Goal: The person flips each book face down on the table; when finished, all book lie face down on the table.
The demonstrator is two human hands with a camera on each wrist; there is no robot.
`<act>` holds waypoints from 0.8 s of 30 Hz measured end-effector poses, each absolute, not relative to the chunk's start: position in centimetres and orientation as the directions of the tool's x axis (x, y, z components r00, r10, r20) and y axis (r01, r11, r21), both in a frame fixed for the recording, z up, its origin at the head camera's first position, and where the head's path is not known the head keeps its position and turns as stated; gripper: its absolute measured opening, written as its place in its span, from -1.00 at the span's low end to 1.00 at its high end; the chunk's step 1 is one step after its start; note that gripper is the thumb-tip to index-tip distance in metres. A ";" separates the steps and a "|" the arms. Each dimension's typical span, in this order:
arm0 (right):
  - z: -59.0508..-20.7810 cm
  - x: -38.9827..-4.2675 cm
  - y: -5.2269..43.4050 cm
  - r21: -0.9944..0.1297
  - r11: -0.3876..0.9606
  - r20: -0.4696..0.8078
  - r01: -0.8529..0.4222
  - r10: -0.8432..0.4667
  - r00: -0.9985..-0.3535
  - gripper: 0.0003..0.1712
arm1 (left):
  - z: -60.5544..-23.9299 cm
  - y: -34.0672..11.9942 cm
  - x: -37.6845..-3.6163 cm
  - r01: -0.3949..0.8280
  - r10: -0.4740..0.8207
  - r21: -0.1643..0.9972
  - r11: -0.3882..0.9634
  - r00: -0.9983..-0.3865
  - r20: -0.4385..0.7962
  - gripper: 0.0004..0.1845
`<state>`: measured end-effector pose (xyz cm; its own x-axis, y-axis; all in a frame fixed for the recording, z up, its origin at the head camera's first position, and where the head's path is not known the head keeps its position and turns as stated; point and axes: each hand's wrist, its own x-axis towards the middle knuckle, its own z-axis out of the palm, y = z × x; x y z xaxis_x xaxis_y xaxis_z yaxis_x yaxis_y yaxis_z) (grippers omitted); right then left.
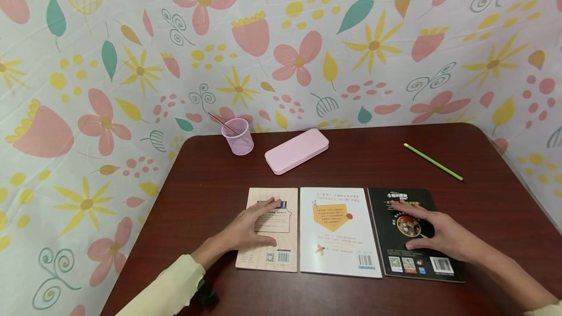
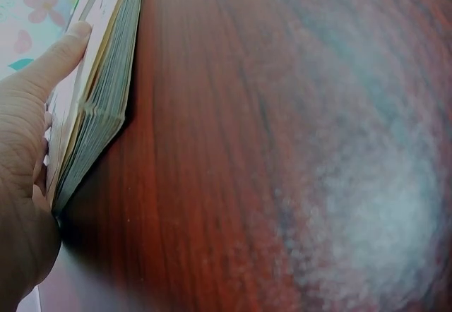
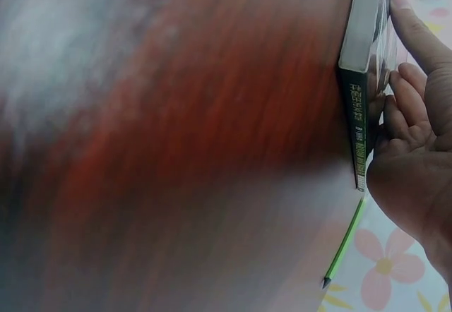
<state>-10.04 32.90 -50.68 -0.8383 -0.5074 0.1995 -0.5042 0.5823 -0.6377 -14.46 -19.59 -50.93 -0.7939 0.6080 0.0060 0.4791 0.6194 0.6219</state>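
Observation:
Three books lie side by side on the dark red table. The left one is a cream book [image 1: 281,250], the middle one a white book [image 1: 316,267], the right one a black book [image 1: 423,204]. My left hand [image 1: 246,226] rests on the cream book, fingers extended; the left wrist view shows that book's page edges [image 2: 106,93] beside the thumb. On the black book lies my right hand [image 1: 448,238], fingers fairly straight and thumb apart. The black book's spine [image 3: 359,128] faces the right wrist camera. Neither hand is wrapped around a book.
Behind the books lie a pink pencil case [image 1: 298,150] and a pink mesh pen cup [image 1: 239,138] holding thin sticks. A green pencil [image 1: 432,161] lies at the back right. The flowered cloth [image 1: 281,62] hangs behind the table [image 1: 369,155].

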 end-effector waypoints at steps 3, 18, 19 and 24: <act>-50.8 -10.1 33.1 -0.642 0.576 0.197 -0.505 -0.513 -0.836 0.06 | -51.0 -19.8 -14.5 0.482 0.609 0.619 0.619 -0.793 0.008 0.11; -50.8 -10.0 33.6 -0.653 0.564 0.200 -0.506 -0.516 -0.833 0.09 | -51.2 -20.6 -14.6 0.468 0.596 0.615 0.635 -0.803 -0.004 0.13; -50.8 -10.0 33.6 -0.654 0.563 0.200 -0.505 -0.515 -0.833 0.09 | -51.2 -20.7 -14.5 0.466 0.596 0.615 0.636 -0.803 -0.007 0.13; -50.8 -9.9 33.7 -0.648 0.562 0.208 -0.514 -0.519 -0.829 0.10 | -51.1 -20.8 -14.5 0.469 0.598 0.617 0.632 -0.801 -0.003 0.13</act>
<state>-9.93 33.66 -50.78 -0.8293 -0.5187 0.2079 -0.5141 0.5625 -0.6475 -14.50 -20.79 -51.11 -0.8013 0.5982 -0.0032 0.4690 0.6315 0.6175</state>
